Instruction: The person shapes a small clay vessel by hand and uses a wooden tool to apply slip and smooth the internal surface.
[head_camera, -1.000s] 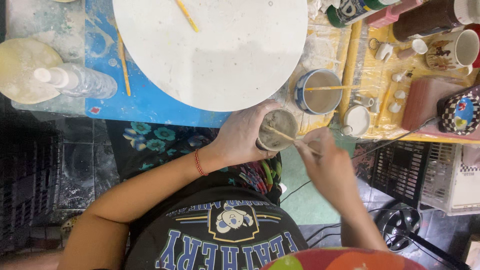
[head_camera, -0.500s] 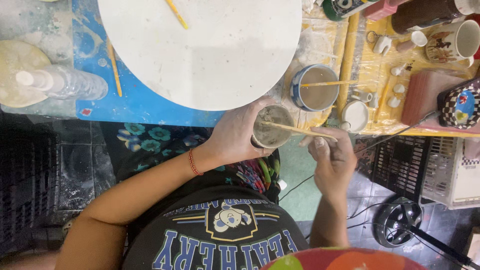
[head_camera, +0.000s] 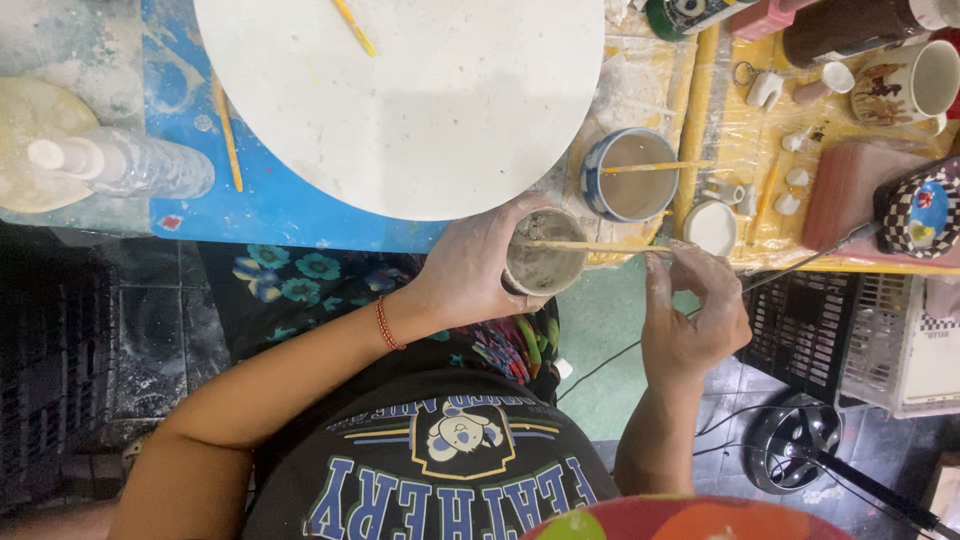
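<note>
My left hand (head_camera: 470, 268) grips a small clay-smeared cup (head_camera: 545, 255) of grey slip, held just off the table's near edge. My right hand (head_camera: 695, 315) pinches the end of a thin wooden stick (head_camera: 600, 246) that lies almost level across the cup's mouth. A red string bracelet sits on my left wrist. Just beyond the cup lies a large round white board (head_camera: 420, 90) with a yellow stick (head_camera: 355, 27) on it.
A blue-rimmed bowl (head_camera: 632, 175) of brownish liquid with a stick across it stands right of the board. A small white lid (head_camera: 711, 226), mugs (head_camera: 905, 85), tiny white pieces and a checkered dish (head_camera: 920, 210) crowd the yellow-covered right side. A plastic bottle (head_camera: 120, 165) lies left.
The stick has swung from slanting into the cup to lying nearly level across it. My right hand has shifted slightly right and away from the cup.
</note>
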